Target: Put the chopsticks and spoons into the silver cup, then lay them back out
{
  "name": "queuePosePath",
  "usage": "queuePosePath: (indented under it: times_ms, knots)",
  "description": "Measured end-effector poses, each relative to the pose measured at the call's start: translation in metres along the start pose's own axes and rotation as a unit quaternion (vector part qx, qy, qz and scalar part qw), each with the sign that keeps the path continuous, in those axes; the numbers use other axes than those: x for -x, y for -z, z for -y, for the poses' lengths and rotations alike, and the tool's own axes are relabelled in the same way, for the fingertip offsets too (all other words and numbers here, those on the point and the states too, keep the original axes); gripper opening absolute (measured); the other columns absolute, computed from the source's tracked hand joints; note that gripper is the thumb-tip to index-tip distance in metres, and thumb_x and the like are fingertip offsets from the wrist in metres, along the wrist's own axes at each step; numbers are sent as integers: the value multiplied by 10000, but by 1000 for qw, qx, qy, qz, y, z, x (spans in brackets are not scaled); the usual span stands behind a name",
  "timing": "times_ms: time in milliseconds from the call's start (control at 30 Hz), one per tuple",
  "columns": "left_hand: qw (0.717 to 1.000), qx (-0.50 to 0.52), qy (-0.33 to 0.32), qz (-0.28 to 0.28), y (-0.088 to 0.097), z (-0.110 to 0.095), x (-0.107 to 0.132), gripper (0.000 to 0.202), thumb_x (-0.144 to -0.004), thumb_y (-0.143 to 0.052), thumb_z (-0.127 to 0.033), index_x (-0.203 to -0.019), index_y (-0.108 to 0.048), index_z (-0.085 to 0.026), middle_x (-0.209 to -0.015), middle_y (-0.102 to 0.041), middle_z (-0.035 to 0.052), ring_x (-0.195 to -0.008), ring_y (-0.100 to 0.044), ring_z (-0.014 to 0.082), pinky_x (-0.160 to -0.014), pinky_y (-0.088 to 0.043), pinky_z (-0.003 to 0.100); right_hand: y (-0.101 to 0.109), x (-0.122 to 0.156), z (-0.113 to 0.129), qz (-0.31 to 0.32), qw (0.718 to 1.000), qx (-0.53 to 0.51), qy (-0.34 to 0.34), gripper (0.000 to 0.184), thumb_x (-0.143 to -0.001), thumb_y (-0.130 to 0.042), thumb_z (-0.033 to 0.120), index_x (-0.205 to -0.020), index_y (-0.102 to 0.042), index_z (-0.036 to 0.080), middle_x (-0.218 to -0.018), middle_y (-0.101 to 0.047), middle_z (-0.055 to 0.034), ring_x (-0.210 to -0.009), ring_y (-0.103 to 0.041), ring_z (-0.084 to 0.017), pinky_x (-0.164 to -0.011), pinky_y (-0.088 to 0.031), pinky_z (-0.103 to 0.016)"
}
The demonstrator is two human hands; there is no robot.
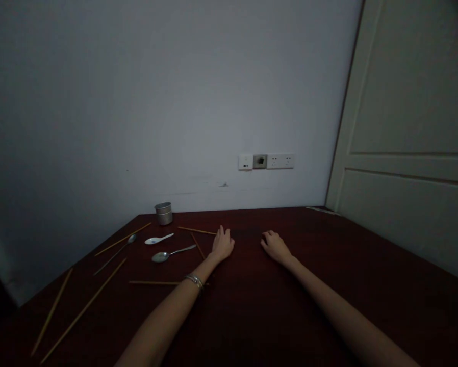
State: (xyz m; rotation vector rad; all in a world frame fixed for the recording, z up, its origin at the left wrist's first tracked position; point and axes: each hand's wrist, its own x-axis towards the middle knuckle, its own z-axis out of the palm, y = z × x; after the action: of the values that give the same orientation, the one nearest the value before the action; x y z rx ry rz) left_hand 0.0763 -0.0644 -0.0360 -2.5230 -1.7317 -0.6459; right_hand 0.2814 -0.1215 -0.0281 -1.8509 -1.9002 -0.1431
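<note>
My left hand (223, 244) lies on the dark red table with its fingers a little apart, holding nothing I can see. Its fingertips are by the right end of a wooden chopstick (196, 231); whether they touch cannot be told. A darker chopstick (198, 245) runs toward the wrist, and another chopstick (154, 283) passes behind the forearm. Left of this hand are a metal spoon (160, 257), a white soup spoon (152, 240) and a long-handled metal spoon (131, 238). My right hand (276, 246) rests on the table, fingers loosely bent and apart, with no object in it.
A metal cup (163, 214) stands at the back left near the wall. More chopsticks lie along the left side, one (85, 310) slanting toward the front. Wall sockets (280, 161) sit above the back edge. A pale panelled door (412, 127) borders the right.
</note>
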Motion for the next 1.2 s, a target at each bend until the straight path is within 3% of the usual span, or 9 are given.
queuePosePath:
  times_ms: [267,467,633,733,900,1067,1200]
  knots:
    - [998,-50,-3,32,-2,0,-3,453,-822,-311,-337,-1176,-452,-92,-1302,-356,178,-1213,-303,269,-976,-241,357,4,5,-3,24,998,36,-39,356,-830,-355,293,-1037,-585,116,-1069,-566,-133,-995,-498,-199,-858,-326,-259]
    - [998,-52,-36,13,1,-1,-1,426,-820,-331,-294,-1180,-457,-104,-1320,-349,140,-1235,-269,229,-978,-251,332,4,5,-5,25,999,26,-32,355,-827,-359,292,-1025,-598,121,-1079,-570,-131,-1013,-497,-200,-855,-332,-254]
    - [997,-45,-64,-20,5,-1,4,354,-804,-366,-238,-1101,-521,-123,-1295,-388,126,-1178,-355,208,-954,-286,318,5,5,-4,27,999,22,-34,344,-819,-383,276,-1040,-595,117,-1090,-569,-137,-1030,-497,-201,-868,-329,-254]
    - [996,-44,-76,-15,8,-3,6,315,-802,-366,-206,-1042,-557,-135,-1201,-490,106,-1118,-421,186,-940,-301,296,6,6,-3,28,999,22,-38,339,-813,-401,267,-1054,-588,119,-1088,-573,-138,-1034,-498,-203,-874,-326,-258]
    - [998,-58,-37,-3,9,-5,6,315,-816,-344,-230,-1017,-563,-126,-1041,-582,113,-1008,-506,189,-899,-336,297,7,6,-2,29,999,25,-38,335,-811,-404,265,-1046,-592,118,-1068,-582,-140,-1032,-499,-205,-873,-327,-259]
    - [995,-95,0,-20,3,-2,4,351,-814,-323,-224,-1038,-546,-72,-1097,-544,161,-1090,-443,233,-953,-266,377,6,6,-3,28,999,28,-34,343,-822,-378,284,-1023,-601,119,-1060,-582,-141,-1012,-505,-207,-858,-334,-268]
    - [995,-99,23,-24,-1,4,1,356,-794,-326,-171,-1045,-537,-34,-1125,-517,195,-1105,-428,252,-951,-264,378,6,5,-3,26,998,31,-37,347,-821,-377,303,-998,-611,118,-1043,-583,-144,-995,-507,-217,-840,-346,-279]
